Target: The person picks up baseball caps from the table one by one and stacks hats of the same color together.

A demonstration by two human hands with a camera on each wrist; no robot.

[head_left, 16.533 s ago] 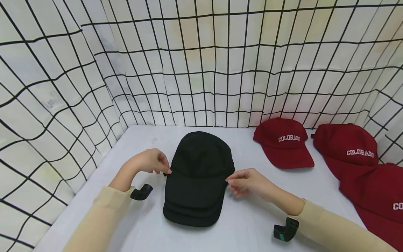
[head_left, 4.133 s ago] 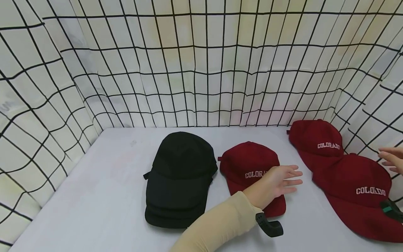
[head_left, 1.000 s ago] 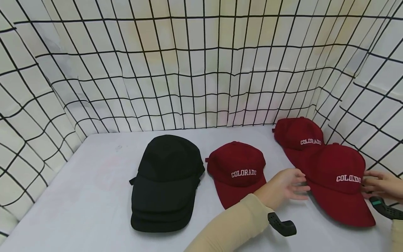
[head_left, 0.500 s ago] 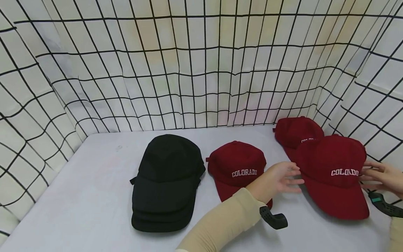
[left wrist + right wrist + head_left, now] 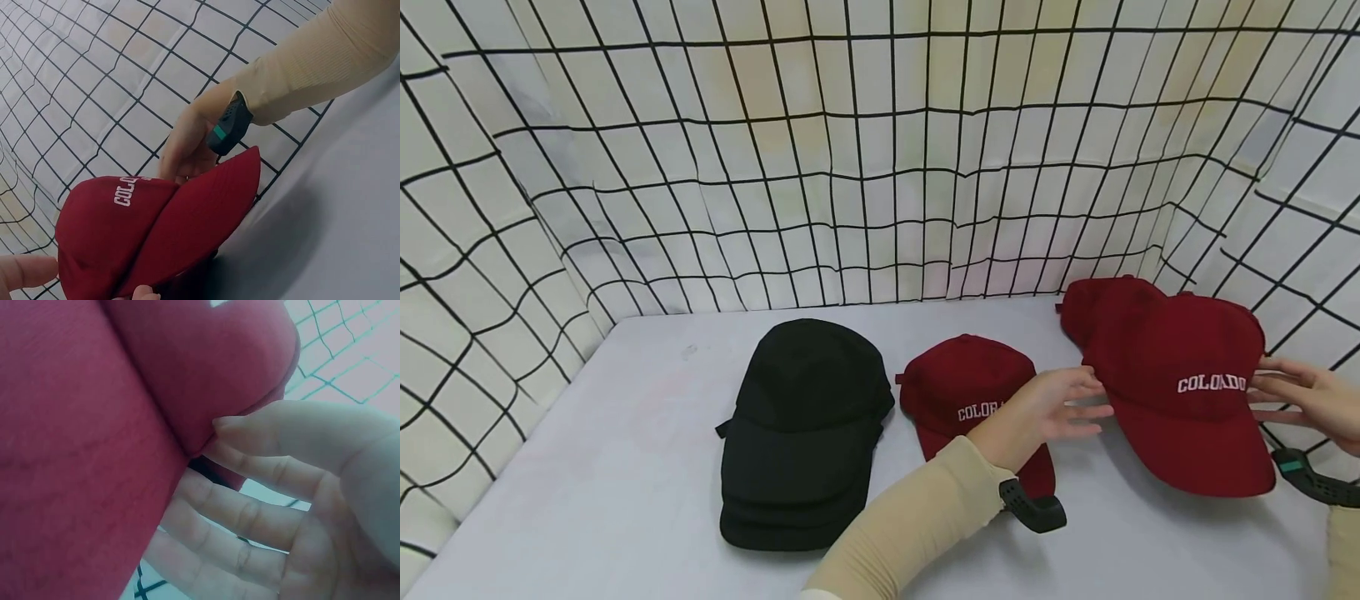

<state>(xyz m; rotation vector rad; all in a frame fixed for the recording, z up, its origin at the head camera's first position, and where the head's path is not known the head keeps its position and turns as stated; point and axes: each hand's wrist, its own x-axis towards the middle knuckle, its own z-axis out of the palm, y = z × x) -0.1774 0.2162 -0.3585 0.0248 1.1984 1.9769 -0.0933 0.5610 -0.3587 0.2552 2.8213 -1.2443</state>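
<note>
A red cap (image 5: pixel 1195 358) lettered COLORADO hangs raised over the table between both hands. My left hand (image 5: pixel 1067 406) pinches its left edge, the other fingers spread; in the left wrist view its fingertips (image 5: pixel 145 292) touch the brim side. At the cap's other side my right hand (image 5: pixel 1303 400) pinches the edge where crown and brim meet, thumb and forefinger together in the right wrist view. The raised cap overlaps a second red cap (image 5: pixel 1086 304) behind it, hiding most of that one. Another red cap (image 5: pixel 966 375) lies left of my left hand, partly covered by the forearm.
Black caps (image 5: pixel 801 433) lie stacked on the left part of the white table (image 5: pixel 625 467), their brims toward me. A black wire grid (image 5: pixel 891 175) with white sheeting behind it walls the back and both sides.
Earlier both hands held the black cap's sides; a red cap has since come to lie beside it. Over the last second both hands have lifted the front red cap, moving it back over the rear one.
</note>
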